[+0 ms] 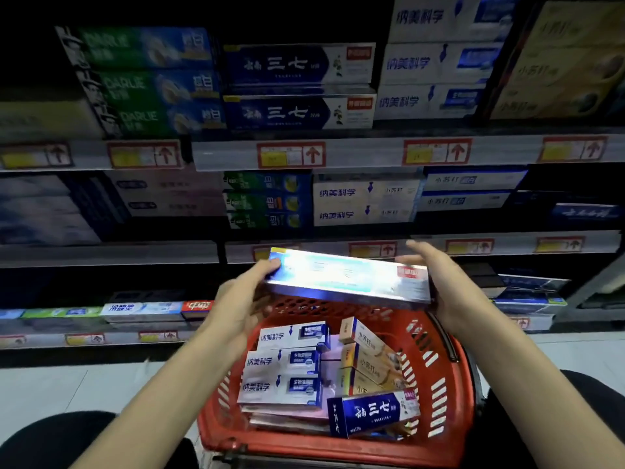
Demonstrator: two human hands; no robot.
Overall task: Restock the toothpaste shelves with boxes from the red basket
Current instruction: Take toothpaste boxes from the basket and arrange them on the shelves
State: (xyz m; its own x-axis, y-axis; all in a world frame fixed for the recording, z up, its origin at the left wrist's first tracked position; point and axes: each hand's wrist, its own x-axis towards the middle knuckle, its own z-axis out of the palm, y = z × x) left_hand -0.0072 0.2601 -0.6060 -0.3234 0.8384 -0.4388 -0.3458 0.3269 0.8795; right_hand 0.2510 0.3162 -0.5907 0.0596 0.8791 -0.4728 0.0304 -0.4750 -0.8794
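Observation:
A long toothpaste box point(348, 277), washed out by glare, hangs level above the red basket point(443, 397). My left hand point(240, 299) grips its left end, thumb on top. My right hand point(439, 282) cups the right end, with its fingers held fairly straight past the far corner. The basket stands on the floor between my knees and holds several boxes: three white ones point(284, 363) at left, tan ones point(368, 360) at right, and a blue box point(372, 412) at the front.
Shelves of toothpaste boxes rise ahead. Matching blue boxes point(297, 86) are stacked on the upper shelf at centre. The middle shelf point(338, 248) runs just behind the held box. Dark gaps show on the lowest shelf point(101, 336) behind my left hand.

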